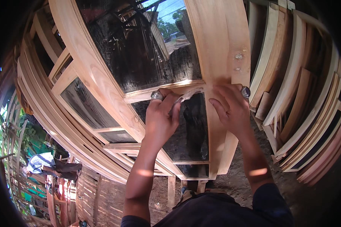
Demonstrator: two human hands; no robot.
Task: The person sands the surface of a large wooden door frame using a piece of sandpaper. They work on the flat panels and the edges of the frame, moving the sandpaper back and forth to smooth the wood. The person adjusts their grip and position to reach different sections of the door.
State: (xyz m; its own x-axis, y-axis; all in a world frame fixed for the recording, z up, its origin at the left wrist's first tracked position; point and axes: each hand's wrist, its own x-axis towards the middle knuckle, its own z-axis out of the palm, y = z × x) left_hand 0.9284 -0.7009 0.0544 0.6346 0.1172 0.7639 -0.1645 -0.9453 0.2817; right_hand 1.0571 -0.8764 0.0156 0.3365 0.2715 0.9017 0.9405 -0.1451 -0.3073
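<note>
A pale wooden frame with dark glass panes lies in front of me. My left hand, wearing a ring, is closed over the crossbar between a large and a smaller pane. From its fingers a pale, crumpled strip reaches right along the crossbar; its material is unclear. My right hand, also with a ring, rests on the wide right-hand stile. Its thumb stands apart from the fingers, and nothing shows in it. The left fingertips are partly hidden.
More glazed wooden frames lie to the left, beside long curved-looking boards. Stacked wooden frames and planks lean on the right. Bare ground shows below. Another person is at the lower left, away from my hands.
</note>
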